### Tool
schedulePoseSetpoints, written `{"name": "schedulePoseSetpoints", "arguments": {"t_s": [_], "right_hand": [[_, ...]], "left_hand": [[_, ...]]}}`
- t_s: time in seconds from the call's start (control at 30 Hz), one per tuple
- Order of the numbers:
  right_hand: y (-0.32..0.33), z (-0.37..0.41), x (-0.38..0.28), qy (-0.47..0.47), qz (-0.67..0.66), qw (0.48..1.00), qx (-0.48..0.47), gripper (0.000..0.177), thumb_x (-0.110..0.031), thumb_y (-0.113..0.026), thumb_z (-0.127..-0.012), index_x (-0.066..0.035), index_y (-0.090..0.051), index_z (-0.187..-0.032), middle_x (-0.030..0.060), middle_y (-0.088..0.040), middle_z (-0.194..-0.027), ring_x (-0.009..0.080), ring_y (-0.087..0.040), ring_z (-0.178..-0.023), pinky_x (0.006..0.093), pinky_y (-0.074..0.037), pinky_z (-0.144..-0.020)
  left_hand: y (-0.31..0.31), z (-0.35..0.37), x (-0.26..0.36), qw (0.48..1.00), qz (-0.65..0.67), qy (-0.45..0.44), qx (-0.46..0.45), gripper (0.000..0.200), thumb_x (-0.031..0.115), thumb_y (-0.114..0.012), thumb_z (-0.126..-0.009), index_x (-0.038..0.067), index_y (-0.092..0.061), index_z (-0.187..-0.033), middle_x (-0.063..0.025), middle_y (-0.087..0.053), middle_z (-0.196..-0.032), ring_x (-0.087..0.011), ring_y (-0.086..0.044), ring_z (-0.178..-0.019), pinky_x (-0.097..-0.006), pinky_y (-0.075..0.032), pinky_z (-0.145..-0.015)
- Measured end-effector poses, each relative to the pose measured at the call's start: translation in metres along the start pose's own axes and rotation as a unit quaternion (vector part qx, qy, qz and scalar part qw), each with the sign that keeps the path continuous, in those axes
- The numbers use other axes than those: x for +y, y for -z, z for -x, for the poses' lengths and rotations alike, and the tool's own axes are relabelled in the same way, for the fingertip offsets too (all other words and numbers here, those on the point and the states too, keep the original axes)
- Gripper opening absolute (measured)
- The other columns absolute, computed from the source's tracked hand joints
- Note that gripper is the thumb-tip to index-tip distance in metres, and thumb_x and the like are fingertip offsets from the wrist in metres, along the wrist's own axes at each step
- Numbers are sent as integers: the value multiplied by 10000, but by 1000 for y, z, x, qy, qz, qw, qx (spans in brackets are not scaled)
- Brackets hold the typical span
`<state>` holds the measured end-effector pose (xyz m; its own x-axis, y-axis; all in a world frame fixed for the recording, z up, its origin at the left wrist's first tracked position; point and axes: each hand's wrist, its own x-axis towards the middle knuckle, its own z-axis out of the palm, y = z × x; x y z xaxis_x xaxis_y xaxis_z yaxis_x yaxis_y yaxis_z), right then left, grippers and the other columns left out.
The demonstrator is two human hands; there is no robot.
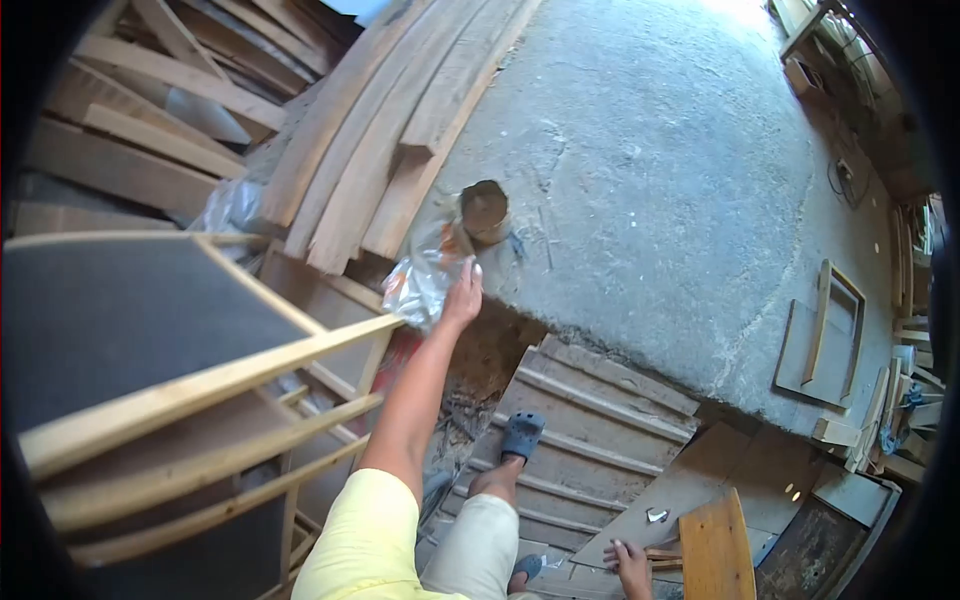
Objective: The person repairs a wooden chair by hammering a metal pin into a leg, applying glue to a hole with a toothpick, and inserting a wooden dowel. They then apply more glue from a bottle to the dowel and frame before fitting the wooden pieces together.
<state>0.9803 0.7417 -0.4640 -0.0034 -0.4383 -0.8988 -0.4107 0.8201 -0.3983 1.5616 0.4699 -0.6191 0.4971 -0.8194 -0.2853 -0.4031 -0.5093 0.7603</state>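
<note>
Head view: left hand [462,298] grips plastic bag [418,285] beside planks [380,150] on concrete floor [650,180].

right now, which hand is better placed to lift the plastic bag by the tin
Left. The left hand is stretched out and touches the plastic bag, beside the tin. The right hand is low and far back, by a wooden board.

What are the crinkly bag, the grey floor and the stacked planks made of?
The bag looks like thin clear plastic, glossy: it is crumpled and catches the light. The floor is probably concrete: matte grey, rough and scratched. The planks are bare wood, pale and seemingly unfinished, with visible grain.
</note>
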Motion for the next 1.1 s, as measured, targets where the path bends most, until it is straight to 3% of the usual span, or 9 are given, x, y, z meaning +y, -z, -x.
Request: {"name": "schedulePoseSetpoints", "arguments": {"t_s": [0.13,0.17,0.23,0.37,0.47,0.67,0.8,0.9,1.1], "right_hand": [[33,19,54,-128,-50,987,80,363,-330,-663,-887,-57,-655,-1125,111,-708,-880,243,-677,-719,340,-552,-643],[36,25,68,-161,-80,980,81,452,-366,-682,-869,-99,-613,-1227,118,-713,-927,249,-679,-726,326,-559,-646],[42,34,99,-175,-64,978,88,344,-321,-615,-907,-43,-624,-1109,108,-696,-890,212,-662,-707,311,-539,-616],[10,45,130,-186,-78,974,105,299,-286,-570,-934,2,-641,-976,93,-679,-839,171,-649,-688,298,-524,-588],[-26,55,152,-153,-140,972,108,274,-271,-577,-932,-8,-644,-969,76,-678,-831,150,-641,-677,281,-513,-579],[-66,107,252,-59,-223,968,102,246,-256,-594,-920,-16,-649,-928,51,-672,-787,131,-626,-633,274,-493,-535],[-78,191,379,-39,-303,934,188,246,-271,-597,-917,-31,-646,-922,53,-667,-771,140,-614,-590,280,-475,-504],[-97,273,484,-37,-333,904,266,252,-294,-578,-931,-48,-628,-945,64,-667,-805,150,-613,-603,288,-477,-516],[-133,440,579,-1,-485,783,389,272,-313,-564,-941,-46,-592,-987,71,-663,-818,138,-618,-626,263,-472,-526]], "left_hand": [[-16,-84,23,997,-57,51,6,556,423,-304,-1010,49,-312,-1420,-267,-410,-1400,-412,-410,-1291,-442,-323,-1073],[-35,-120,-23,997,-67,-23,22,601,449,-296,-1011,46,-278,-1457,-233,-405,-1422,-301,-363,-1349,-388,-262,-1119],[-58,-167,-95,998,-53,-32,-11,587,461,-276,-1007,35,-326,-1407,-252,-422,-1395,-354,-389,-1320,-412,-290,-1094],[-44,-90,12,986,-150,74,6,554,513,-286,-983,91,-427,-1313,-284,-536,-1244,-468,-474,-1196,-496,-364,-994],[-47,-40,9,989,-117,-88,-32,482,391,-280,-1024,-15,-481,-1189,-321,-546,-1152,-499,-490,-1105,-493,-409,-898],[-53,192,79,924,-293,-140,-203,481,426,-284,-1006,39,-522,-1165,-349,-571,-963,-518,-536,-967,-565,-422,-817],[-74,398,100,884,-228,-243,-329,431,421,-326,-1001,90,-535,-1182,-308,-570,-1036,-496,-528,-974,-541,-422,-847],[-96,561,112,805,-197,-367,-422,424,402,-354,-1001,93,-516,-1243,-252,-591,-1117,-465,-519,-1034,-503,-413,-902],[-136,870,139,600,-200,-402,-662,436,410,-376,-991,43,-554,-1143,-262,-612,-1066,-464,-545,-1016,-511,-422,-894]]}}
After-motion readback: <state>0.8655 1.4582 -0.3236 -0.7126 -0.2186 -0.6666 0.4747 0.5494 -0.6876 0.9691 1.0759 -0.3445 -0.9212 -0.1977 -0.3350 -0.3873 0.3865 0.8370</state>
